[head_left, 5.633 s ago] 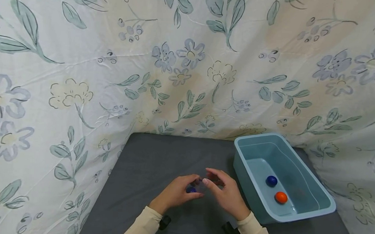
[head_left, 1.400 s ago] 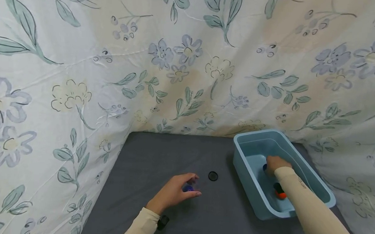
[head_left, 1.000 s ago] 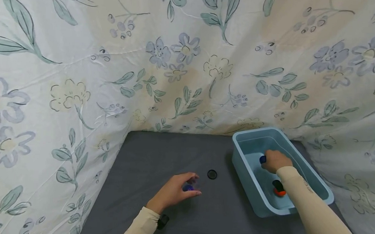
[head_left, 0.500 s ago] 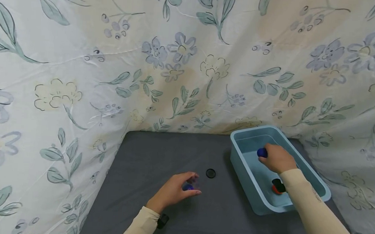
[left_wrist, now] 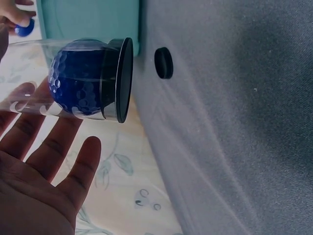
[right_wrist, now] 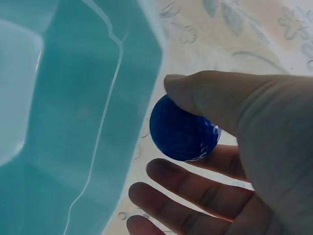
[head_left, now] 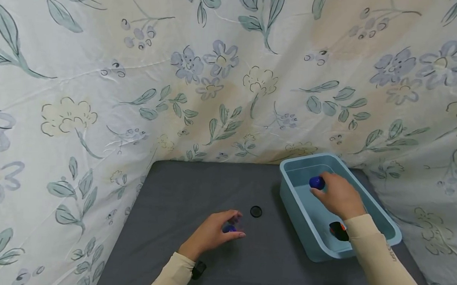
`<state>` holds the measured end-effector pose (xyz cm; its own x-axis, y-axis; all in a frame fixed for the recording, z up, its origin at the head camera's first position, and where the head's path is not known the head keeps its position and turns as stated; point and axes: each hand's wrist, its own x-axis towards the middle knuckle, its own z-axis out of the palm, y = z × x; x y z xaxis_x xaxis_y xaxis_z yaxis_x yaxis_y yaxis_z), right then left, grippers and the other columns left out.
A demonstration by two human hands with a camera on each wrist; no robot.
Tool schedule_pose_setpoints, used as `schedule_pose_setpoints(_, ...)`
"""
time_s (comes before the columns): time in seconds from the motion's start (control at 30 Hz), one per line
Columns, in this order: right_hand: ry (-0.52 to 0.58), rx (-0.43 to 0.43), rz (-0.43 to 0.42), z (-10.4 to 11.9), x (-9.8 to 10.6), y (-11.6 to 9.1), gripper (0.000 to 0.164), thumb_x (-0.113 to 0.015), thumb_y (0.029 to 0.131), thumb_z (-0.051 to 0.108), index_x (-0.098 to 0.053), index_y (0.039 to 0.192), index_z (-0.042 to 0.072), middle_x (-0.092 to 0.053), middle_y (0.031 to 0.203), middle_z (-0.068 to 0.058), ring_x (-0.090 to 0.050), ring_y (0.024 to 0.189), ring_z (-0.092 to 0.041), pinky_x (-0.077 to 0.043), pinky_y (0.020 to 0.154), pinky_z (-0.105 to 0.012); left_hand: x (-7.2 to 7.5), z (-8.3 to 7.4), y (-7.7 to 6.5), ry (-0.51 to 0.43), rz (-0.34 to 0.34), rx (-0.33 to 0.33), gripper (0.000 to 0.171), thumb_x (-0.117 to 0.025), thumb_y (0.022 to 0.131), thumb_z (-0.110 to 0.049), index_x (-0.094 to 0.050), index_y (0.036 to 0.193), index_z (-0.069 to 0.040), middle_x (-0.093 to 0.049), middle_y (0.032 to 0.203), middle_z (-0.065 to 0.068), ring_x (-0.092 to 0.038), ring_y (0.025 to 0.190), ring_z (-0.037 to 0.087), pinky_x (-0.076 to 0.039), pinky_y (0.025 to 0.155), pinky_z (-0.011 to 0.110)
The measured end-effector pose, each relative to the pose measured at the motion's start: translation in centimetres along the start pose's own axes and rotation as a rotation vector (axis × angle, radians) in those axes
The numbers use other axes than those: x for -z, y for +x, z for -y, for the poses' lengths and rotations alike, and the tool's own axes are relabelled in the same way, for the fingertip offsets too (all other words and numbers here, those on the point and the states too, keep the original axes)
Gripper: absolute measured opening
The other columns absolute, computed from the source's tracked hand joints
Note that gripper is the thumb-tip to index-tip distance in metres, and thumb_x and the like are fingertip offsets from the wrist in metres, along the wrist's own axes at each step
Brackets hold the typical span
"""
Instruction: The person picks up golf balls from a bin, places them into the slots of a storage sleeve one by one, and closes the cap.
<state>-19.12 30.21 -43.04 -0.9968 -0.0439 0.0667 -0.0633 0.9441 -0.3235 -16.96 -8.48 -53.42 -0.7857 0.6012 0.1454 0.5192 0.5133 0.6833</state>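
In the head view, my left hand (head_left: 207, 233) holds a clear tube over the dark table. The left wrist view shows this tube (left_wrist: 39, 61) closely, with a black cap (left_wrist: 125, 81) on its lower end and a dimpled blue golf ball (left_wrist: 78, 78) inside against that cap. My right hand (head_left: 339, 196) pinches another blue golf ball (head_left: 317, 183) between thumb and index finger over the bin; its other fingers spread loosely in the right wrist view. A round black lid (head_left: 256, 211) lies on the table between the hands.
The blue-green plastic bin (head_left: 298, 213) stands on the table's right side. Inside it, an orange ball (head_left: 343, 227) is mostly hidden behind the right wrist's camera. Floral cloth (head_left: 213, 129) hangs behind and beside the grey-covered table (head_left: 188, 183).
My right hand left the tube, reached into the bin and has lifted the blue golf ball from its floor. The black lid now lies on the table. My left hand stays nearly still.
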Motion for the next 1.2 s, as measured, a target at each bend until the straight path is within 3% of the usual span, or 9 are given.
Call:
schedule_pose_setpoints(0.23,0.061,0.056,-0.075,1.4,0.3,-0.9,0.057,-0.074,0.097,0.031,-0.057,0.139,-0.003,-0.065,0.129,-0.030,-0.065,0.109,-0.045,-0.055,0.090,-0.066,0.0,0.0,0.1,-0.013,0.003,0.008,0.050,-0.067,0.094,-0.060,-0.060,0.134,-0.032,-0.069,0.116,-0.015,-0.068,0.107,0.007,-0.057,0.097,0.032)
schedule_pose_setpoints(0.43,0.166,0.078,-0.064,2.6,0.2,-1.6,0.056,-0.074,0.098,0.032,-0.057,0.140,-0.001,-0.065,0.132,-0.026,-0.064,0.114,-0.043,-0.055,0.094,-0.065,0.0,-0.1,-0.1,-0.021,-0.003,-0.016,0.049,-0.068,0.094,-0.058,-0.060,0.134,-0.031,-0.070,0.115,-0.015,-0.068,0.106,0.007,-0.058,0.096,0.036)
schedule_pose_setpoints(0.97,0.343,0.145,-0.100,6.6,-1.3,-3.0,0.057,-0.074,0.097,0.041,-0.060,0.141,0.007,-0.069,0.130,-0.015,-0.066,0.112,-0.033,-0.058,0.093,-0.056,0.2,-0.4,0.0,-0.018,-0.009,-0.023,0.048,-0.067,0.095,-0.059,-0.060,0.133,-0.031,-0.070,0.114,-0.013,-0.067,0.105,0.004,-0.058,0.096,0.041)
schedule_pose_setpoints(1.2,0.392,0.186,-0.104,8.6,-2.2,-3.1,0.057,-0.077,0.094,0.040,-0.063,0.140,0.009,-0.069,0.133,-0.014,-0.069,0.109,-0.031,-0.061,0.089,-0.052,0.4,-0.6,0.3,-0.017,-0.017,-0.030,0.049,-0.068,0.094,-0.058,-0.061,0.133,-0.028,-0.074,0.114,-0.003,-0.066,0.104,0.002,-0.058,0.096,0.041)
